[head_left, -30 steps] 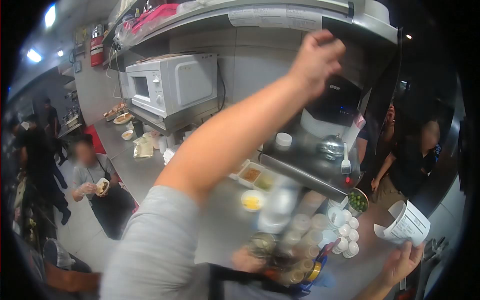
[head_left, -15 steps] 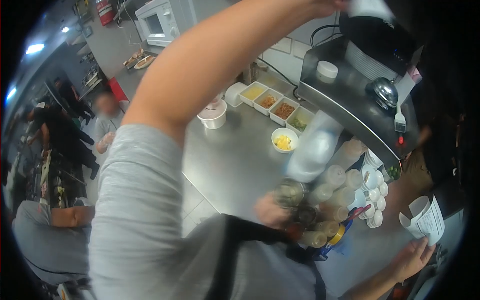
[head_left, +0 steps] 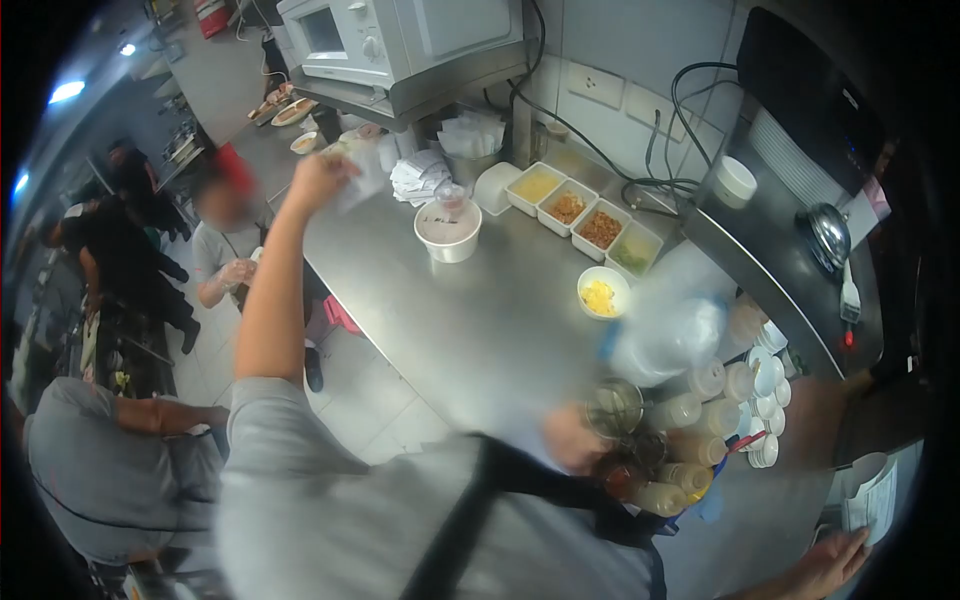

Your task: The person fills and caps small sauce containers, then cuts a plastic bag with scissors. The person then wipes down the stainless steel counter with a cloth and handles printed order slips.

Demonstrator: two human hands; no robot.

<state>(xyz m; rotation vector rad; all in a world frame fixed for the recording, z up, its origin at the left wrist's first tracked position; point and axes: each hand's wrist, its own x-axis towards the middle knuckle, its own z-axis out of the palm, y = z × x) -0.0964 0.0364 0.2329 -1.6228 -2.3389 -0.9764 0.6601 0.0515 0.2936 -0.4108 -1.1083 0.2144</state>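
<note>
My left hand (head_left: 325, 182) reaches far across to the back left of the steel counter, its fingers closed on a pale paper slip (head_left: 370, 182) blurred by motion. Just right of it lies a heap of crumpled white paper slips (head_left: 420, 178). Low at the right edge, my right hand (head_left: 835, 565) pinches a curled printed receipt (head_left: 872, 508) between thumb and fingers. A white tub (head_left: 447, 235) with a pinkish lid stands on the counter near the left forearm.
Food containers (head_left: 600, 228) line the back, beside a bowl of yellow pieces (head_left: 603, 294). Several squeeze bottles (head_left: 690, 450) crowd the front right. A microwave (head_left: 400, 40) sits on a shelf above; a black printer (head_left: 810, 90) and a call bell (head_left: 828, 240) stand right. Co-workers (head_left: 120, 480) are at left.
My left hand has swung from beside the printer at the upper right to the counter's back left, carrying paper. My right hand with the receipt has shifted lower in view. The view has shifted.
</note>
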